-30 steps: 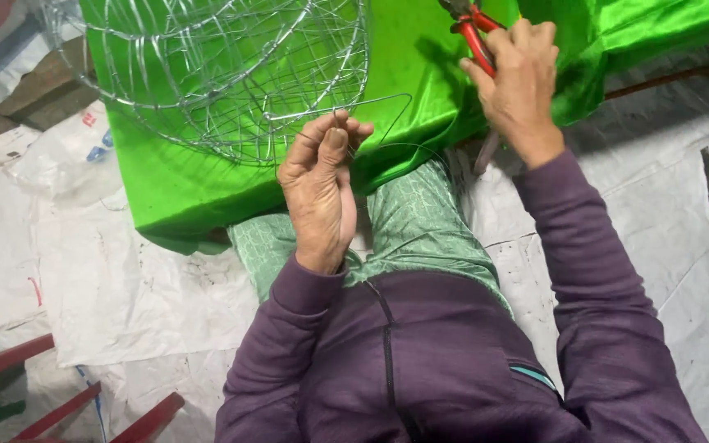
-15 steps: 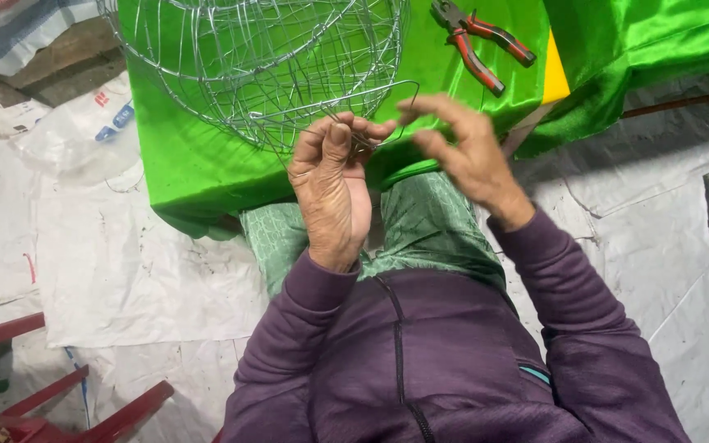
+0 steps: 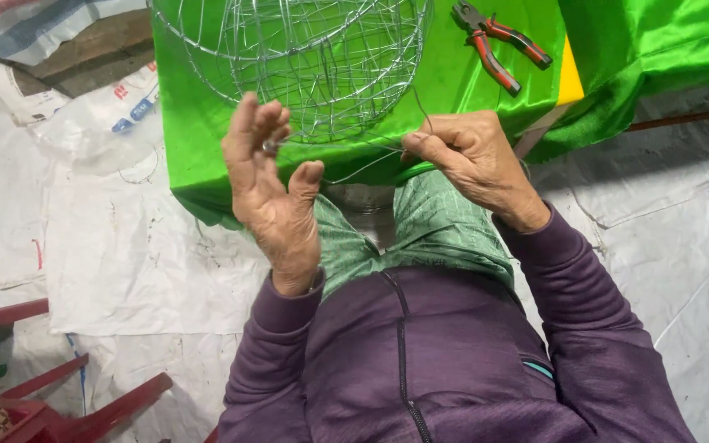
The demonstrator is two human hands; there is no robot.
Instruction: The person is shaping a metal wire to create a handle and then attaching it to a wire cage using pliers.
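From the head camera, your left hand (image 3: 271, 189) is raised palm-up just in front of the green-draped table (image 3: 207, 156), fingers held upright and close together, the tips pinching one end of a thin wire (image 3: 354, 168) against the middle fingers while the thumb stands free. Your right hand (image 3: 473, 160) sits at the table edge with thumb and forefinger pressed together on the other part of that same strand, the rest of the fingers curled under. The wire sags in a shallow curve between the two hands and runs up toward the round wire frame (image 3: 305, 57) on the cloth just beyond them.

To handle this well, I would judge it best to keep the strand taut, so that it does not kink or snag on the frame's mesh. Grip close to each end, since so fine a wire slips easily. The red-handled pliers (image 3: 498, 45) lie on the cloth beyond your right hand, apart from it but within reach.
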